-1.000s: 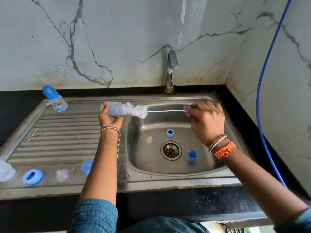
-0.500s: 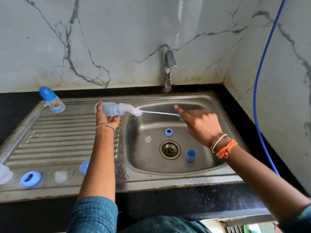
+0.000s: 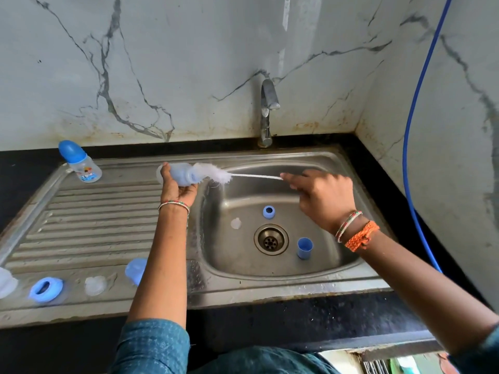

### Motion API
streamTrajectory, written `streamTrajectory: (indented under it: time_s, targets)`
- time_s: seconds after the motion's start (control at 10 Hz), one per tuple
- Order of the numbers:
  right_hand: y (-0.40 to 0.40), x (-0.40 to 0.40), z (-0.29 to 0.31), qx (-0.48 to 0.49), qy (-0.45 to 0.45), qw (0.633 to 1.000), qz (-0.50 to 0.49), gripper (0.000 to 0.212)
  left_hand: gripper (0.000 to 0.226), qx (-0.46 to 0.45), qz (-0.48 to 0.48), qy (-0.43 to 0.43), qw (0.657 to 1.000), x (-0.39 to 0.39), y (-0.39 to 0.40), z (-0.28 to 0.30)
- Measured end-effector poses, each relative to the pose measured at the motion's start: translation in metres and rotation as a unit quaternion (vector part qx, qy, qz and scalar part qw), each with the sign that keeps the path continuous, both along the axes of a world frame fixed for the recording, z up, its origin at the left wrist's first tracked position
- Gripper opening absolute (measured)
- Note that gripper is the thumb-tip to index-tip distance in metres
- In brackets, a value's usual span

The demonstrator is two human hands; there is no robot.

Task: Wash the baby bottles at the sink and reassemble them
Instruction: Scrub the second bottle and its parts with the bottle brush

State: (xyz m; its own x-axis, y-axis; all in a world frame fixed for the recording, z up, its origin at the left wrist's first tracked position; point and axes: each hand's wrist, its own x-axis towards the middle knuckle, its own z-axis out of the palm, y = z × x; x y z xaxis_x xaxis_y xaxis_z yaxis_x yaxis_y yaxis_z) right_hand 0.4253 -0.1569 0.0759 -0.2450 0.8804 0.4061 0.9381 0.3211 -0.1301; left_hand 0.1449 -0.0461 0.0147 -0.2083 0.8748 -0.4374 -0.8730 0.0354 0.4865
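Around: drain (image 3: pixel 270 239) at the basin floor; blue ring (image 3: pixel 269 212) just behind it, clear teat (image 3: pixel 235 223) to its left, blue cup (image 3: pixel 304 248) upright to its right; tap (image 3: pixel 267 112) behind, spout over the basin.
Drainboard: left of the drain, capped bottle (image 3: pixel 80 163) upright at the far corner; along the near edge a blue collar (image 3: pixel 46 289), a clear teat (image 3: pixel 95 285), a blue cap (image 3: pixel 135 269) partly behind the left forearm.
Hose (image 3: pixel 413 125): blue, down the wall right of the drain.
Bottle (image 3: pixel 181 176): above the basin's left rim, behind and left of the drain, lying sideways, long axis left to right, mouth towards the tap side.
Brush (image 3: pixel 216 174): bristles at the bottle's mouth, wire stem running right, level with the bottle's axis.
Left hand (image 3: pixel 176 190): grip curled round the bottle from below.
Right hand (image 3: pixel 322 197): fingers pinched on the stem's end.
Hard to tell: brush handle hidden in the right hand; clear item at the left edge cut off; worktop (image 3: pixel 310 319) front dark.
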Motion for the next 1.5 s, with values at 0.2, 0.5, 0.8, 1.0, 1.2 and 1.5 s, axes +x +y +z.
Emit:
streamTrajectory:
  time_s: [0.2,0.5,0.8,1.0,1.2,1.5]
  targets:
    - [0.006,0.008,0.009,-0.428,0.252,0.868,0.011,0.027,0.049,-0.010,-0.055,0.049,0.997,-0.008,-0.002,-0.007]
    - [-0.012,-0.011,0.020,-0.149,0.005,0.989,0.000,0.034,0.034,-0.058,-0.028,0.073,0.995,-0.010,0.000,-0.006]
    - [-0.009,-0.001,0.003,0.119,-0.126,0.985,-0.021,0.049,0.032,-0.019,-0.035,0.025,0.999,-0.003,0.000,-0.003]
    - [-0.001,0.006,0.019,-0.518,0.306,0.799,-0.001,0.033,0.027,0.010,-0.070,0.046,0.996,0.003,-0.005,-0.003]
    - [-0.020,0.001,0.009,-0.017,-0.124,0.991,-0.035,0.046,0.062,-0.031,-0.066,0.061,0.995,-0.007,-0.005,-0.008]
    - [-0.013,0.000,0.019,-0.474,0.350,0.807,-0.029,0.026,0.030,0.024,-0.052,0.011,0.998,-0.001,-0.009,-0.007]
